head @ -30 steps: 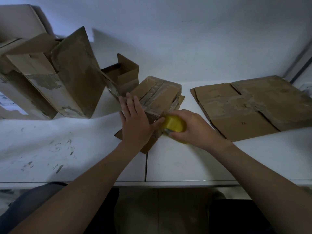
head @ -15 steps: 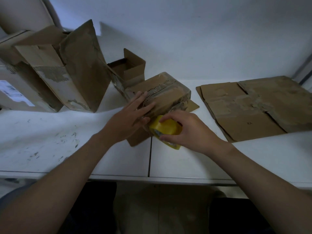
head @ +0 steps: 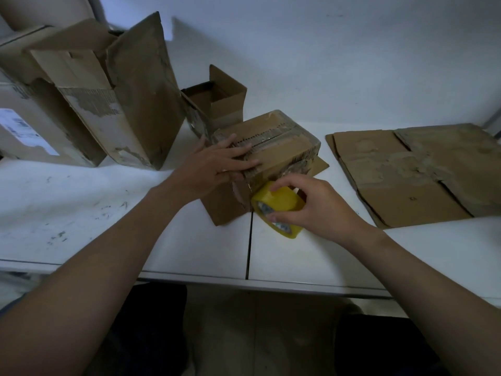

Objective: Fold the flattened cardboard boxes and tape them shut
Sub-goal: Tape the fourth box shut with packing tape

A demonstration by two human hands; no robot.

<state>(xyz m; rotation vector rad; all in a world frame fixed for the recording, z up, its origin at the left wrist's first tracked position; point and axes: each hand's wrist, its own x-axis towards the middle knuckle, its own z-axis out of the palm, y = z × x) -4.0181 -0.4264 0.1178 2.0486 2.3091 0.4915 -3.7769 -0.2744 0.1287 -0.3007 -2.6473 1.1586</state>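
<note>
Small cardboard box (head: 273,147) pressed flat-fingered by left hand (head: 214,169); yellow tape roll (head: 276,206) gripped by right hand (head: 317,207). Risk: tape laid crooked if box is allowed to slide on desk (head: 108,207).

My left hand (head: 214,165) pressed flat on the small box (head: 282,147) on the table (head: 95,213). My right hand (head: 317,207) gripped the yellow tape roll (head: 279,204) against its near side. Flattened cardboard (head: 417,172) lay right.

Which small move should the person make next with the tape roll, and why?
Probably draw the tape roll along the near side of the small box: the right hand grips it against that side, and the left hand presses flat on the closed top, steadying the box.
</note>
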